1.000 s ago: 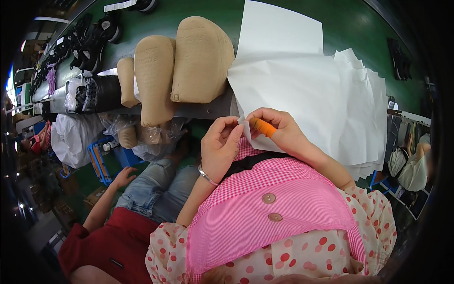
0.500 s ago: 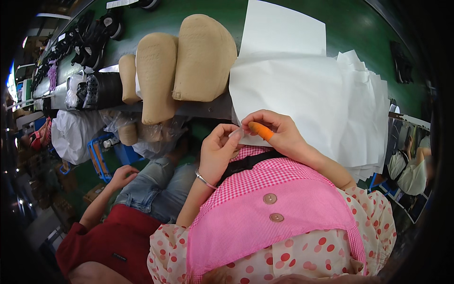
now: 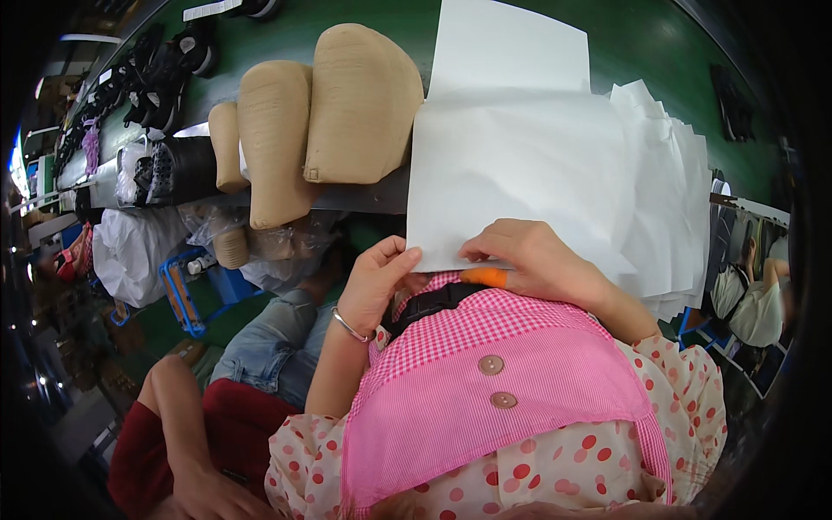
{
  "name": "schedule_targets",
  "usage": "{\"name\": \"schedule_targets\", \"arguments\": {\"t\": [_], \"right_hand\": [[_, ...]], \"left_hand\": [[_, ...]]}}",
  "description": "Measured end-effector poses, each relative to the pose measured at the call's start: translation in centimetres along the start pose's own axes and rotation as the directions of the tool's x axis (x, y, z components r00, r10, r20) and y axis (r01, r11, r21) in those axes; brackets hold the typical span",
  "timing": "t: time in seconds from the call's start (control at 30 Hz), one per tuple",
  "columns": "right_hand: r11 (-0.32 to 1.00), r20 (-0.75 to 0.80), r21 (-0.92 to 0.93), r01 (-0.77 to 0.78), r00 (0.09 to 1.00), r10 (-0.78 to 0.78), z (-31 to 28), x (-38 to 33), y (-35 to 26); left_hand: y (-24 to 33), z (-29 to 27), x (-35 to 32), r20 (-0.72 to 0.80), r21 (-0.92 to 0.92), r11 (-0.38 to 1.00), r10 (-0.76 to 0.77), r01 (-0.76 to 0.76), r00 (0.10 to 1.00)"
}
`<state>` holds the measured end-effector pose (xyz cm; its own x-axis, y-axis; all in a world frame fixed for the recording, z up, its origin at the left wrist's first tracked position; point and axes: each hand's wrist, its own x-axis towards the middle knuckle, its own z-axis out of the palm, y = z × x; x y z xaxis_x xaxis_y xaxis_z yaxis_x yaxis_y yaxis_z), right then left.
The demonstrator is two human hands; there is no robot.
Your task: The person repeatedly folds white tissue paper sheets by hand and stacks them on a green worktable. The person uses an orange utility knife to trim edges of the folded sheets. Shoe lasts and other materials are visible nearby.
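**Paper sheet pinched at the near edge of a green bench**

A green workbench (image 3: 659, 35) runs across the far side of a crowded workshop, carrying a stack of white paper sheets (image 3: 667, 173) on the right and three tan foam forms (image 3: 347, 104) on the left. The top sheet (image 3: 520, 165) hangs over the bench's near edge. The left hand (image 3: 377, 282) pinches its near left corner, thumb and fingers closed on the paper. The right hand (image 3: 533, 260) lies on the sheet's near edge, fingers curled onto it, an orange cot (image 3: 483, 277) on one finger. A pink checked apron (image 3: 503, 381) sits below both hands. Black shoes (image 3: 165, 65) line the far left. Another person in a red top (image 3: 165, 433) sits near left.
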<state>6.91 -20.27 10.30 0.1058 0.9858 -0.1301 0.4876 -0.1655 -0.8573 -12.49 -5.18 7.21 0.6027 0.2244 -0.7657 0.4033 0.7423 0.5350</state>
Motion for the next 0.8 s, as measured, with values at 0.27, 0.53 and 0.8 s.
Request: {"name": "schedule_targets", "arguments": {"t": [0.27,0.53,0.8], "right_hand": [[0.95,-0.216,-0.251,0.188,0.945,-0.244,0.1,-0.2,0.6],[0.903,-0.348,-0.382,0.195,0.875,-0.337,0.0,-0.2,0.0],[0.876,-0.405,-0.482,-0.003,0.887,-0.22,-0.9,-1.8,0.5]], "left_hand": [[1.0,-0.4,0.2,0.169,0.146,0.984,-0.127,0.102,0.978],[2.4,2.4,1.4,0.11,-0.263,0.955,0.168,-0.135,0.98],[3.6,4.4,2.3,0.062,-0.445,0.887,0.164,-0.12,0.985]]}}
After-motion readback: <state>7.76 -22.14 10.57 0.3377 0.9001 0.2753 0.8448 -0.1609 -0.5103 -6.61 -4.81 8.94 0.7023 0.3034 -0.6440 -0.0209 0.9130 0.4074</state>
